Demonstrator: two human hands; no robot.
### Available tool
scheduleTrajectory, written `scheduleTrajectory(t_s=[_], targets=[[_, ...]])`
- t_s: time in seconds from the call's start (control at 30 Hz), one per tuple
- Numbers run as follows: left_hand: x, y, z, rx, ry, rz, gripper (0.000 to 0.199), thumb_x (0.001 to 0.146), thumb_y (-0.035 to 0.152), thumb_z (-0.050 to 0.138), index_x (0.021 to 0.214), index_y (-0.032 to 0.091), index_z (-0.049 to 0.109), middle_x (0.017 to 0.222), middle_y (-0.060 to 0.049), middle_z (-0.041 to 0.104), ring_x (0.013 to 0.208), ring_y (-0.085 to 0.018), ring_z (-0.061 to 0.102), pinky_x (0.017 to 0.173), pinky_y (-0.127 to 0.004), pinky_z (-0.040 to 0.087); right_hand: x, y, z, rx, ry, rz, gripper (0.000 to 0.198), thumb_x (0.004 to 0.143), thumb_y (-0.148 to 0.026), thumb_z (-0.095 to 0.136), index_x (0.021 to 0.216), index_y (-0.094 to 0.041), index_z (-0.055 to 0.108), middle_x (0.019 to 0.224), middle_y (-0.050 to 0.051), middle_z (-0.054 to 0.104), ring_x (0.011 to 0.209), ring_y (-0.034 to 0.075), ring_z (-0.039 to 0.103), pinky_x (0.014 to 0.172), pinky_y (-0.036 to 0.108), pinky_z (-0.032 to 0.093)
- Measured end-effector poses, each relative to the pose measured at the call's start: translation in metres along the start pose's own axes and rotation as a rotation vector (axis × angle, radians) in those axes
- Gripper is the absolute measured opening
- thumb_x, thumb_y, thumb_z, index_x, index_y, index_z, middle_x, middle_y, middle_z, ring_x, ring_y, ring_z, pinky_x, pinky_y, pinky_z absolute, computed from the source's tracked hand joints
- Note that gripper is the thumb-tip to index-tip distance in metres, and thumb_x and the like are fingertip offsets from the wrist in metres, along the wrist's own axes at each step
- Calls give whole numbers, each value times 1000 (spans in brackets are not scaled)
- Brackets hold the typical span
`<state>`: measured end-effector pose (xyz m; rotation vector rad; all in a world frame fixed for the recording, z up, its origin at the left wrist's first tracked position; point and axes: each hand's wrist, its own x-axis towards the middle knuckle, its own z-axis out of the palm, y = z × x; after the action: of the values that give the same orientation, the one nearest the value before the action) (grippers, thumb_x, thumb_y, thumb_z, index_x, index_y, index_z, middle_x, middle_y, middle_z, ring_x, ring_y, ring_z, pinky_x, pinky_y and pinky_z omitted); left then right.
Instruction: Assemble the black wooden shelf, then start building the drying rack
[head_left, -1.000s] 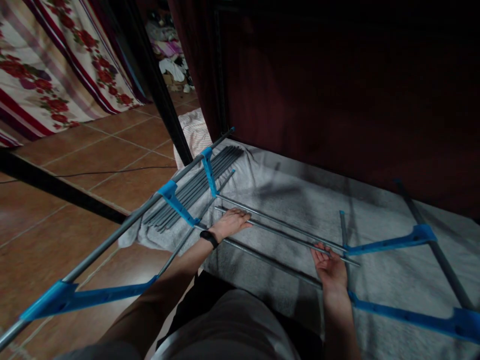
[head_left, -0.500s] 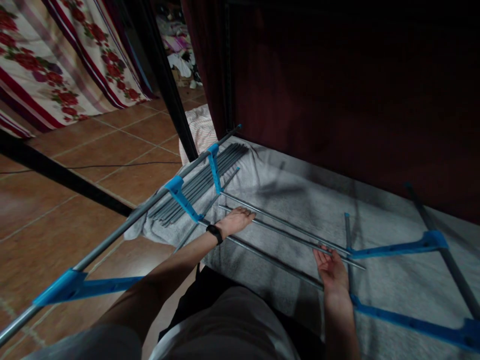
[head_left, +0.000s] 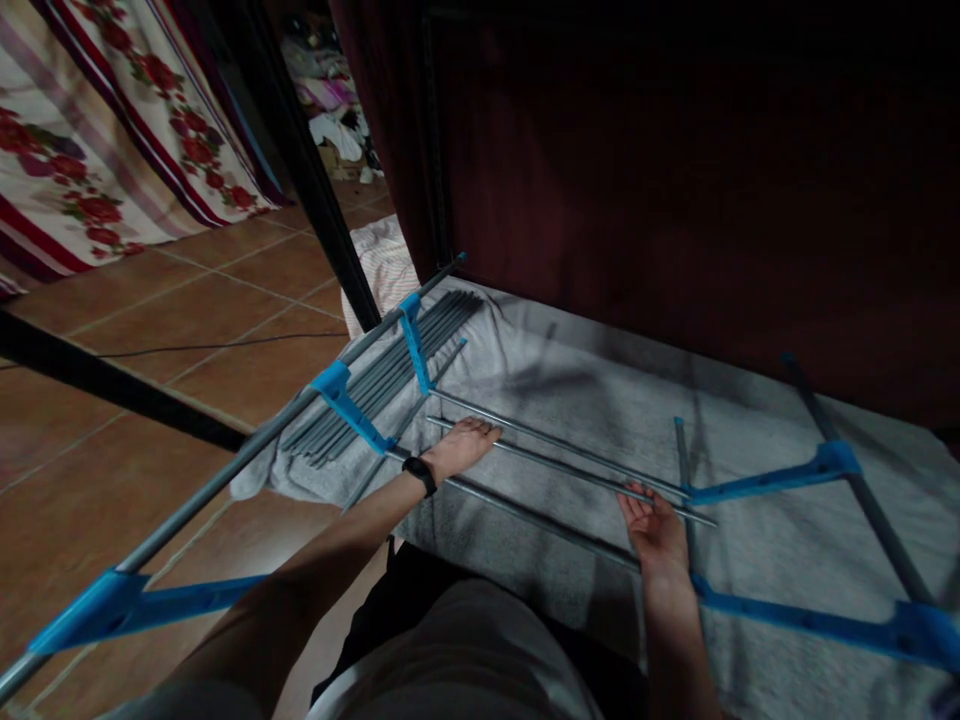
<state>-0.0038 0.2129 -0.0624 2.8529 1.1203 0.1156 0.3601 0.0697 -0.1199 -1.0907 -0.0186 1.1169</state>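
A loose grey metal tube (head_left: pixel 559 463) lies crosswise in front of me, held by both hands. My left hand (head_left: pixel 466 445), with a black band on its wrist, is closed over the tube near its left end, palm down. Palm up, my right hand (head_left: pixel 654 520) has its fingers curled around the tube near the right end. Around the tube is a frame of grey tubes and blue plastic brackets. One frame crossbar (head_left: pixel 517 427) runs just beyond it, and another crossbar (head_left: pixel 540 520) is nearer my body. A blue bracket (head_left: pixel 772 477) sits right of my right hand.
Several grey tubes (head_left: pixel 382 375) lie bundled on a grey blanket (head_left: pixel 600 370) at the left. A long side tube (head_left: pixel 247 460) of the frame crosses above the tiled floor (head_left: pixel 172 330). Black metal posts (head_left: pixel 315 170) and a dark red panel (head_left: pixel 637 220) border the space.
The view has turned slightly, so the scene sits a little further left. Both hands keep their hold on the tube, with little visible movement relative to the frame.
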Motion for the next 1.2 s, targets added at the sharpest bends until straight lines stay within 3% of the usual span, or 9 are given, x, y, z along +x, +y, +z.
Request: scheduleTrajectory(t_s=[0.23, 0.57, 0.77, 1.0, 1.2], targets=[[2, -13, -1, -116, -20, 7, 22, 97, 29, 48, 110, 19, 63, 105, -9, 70, 102, -23, 65, 95, -36, 47, -7, -3, 17, 107, 96, 75, 10, 73, -13, 61, 81, -19, 62, 82, 3, 73, 81, 16, 72, 80, 34, 62], [0, -29, 2, -287, 38, 78, 30, 98, 41, 46, 104, 20, 67, 105, -7, 73, 102, -23, 67, 92, -35, 51, -16, -1, 26, 198, 46, 6, 10, 73, -13, 63, 79, -20, 61, 79, 1, 72, 78, 15, 72, 76, 31, 62], [-4, -33, 2, -270, 74, 25, 37, 96, 46, 45, 106, 20, 71, 107, -9, 74, 104, -26, 68, 96, -40, 51, -24, -4, 31, 226, 39, 9, 10, 71, -12, 63, 78, -20, 62, 79, 2, 73, 79, 16, 71, 77, 31, 61], [-4, -29, -2, -323, -18, -55, 38, 92, 49, 48, 108, 22, 69, 112, -7, 74, 106, -26, 69, 93, -37, 53, -43, -10, 46, 219, -65, 2, 6, 74, -15, 66, 79, -19, 66, 83, 4, 74, 84, 17, 70, 83, 32, 57], [4, -20, -13, -300, -24, -97, 39, 92, 49, 46, 106, 22, 70, 110, -8, 75, 105, -26, 70, 93, -37, 53, -63, -12, 76, 198, -186, 20, 7, 74, -18, 66, 82, -19, 67, 93, 6, 74, 97, 20, 69, 96, 39, 51]])
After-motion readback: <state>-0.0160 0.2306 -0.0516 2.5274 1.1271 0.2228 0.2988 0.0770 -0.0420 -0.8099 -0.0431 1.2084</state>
